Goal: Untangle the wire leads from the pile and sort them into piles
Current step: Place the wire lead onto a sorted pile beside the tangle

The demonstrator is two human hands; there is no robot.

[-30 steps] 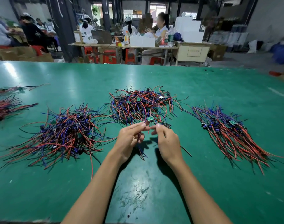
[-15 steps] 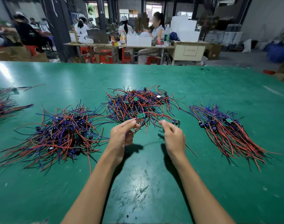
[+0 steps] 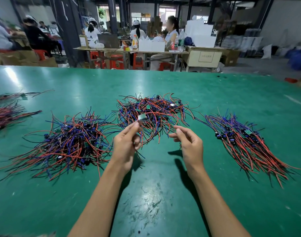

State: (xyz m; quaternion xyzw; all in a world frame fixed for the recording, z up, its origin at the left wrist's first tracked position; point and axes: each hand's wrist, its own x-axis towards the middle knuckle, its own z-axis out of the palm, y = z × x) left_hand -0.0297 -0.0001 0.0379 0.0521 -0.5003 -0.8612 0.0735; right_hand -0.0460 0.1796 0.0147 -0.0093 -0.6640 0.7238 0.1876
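Wire leads in red, blue and black lie heaped in a tangled pile at the middle of a green bench, small green circuit boards showing among them. Just in front of that pile, raised above the bench, the left hand pinches one lead between thumb and fingertips; a small board at the lead's upper end is blurred, and its red and blue wires trail down past the palm. The right hand hovers beside it, apart from it, fingers loosely curled and spread; a thin dark strand seems to hang beneath the fingers, but whether they grip it cannot be told.

To the left of the hands lies a broad, loose pile of the same wires, many carrying dark connectors. To the right, a straighter pile lies with its wires roughly parallel, fanning toward the near right edge. Two further bundles rest at the far left edge of the bench.

Beyond the bench, people sit at a table stacked with white boxes and bottles, red stools beneath.
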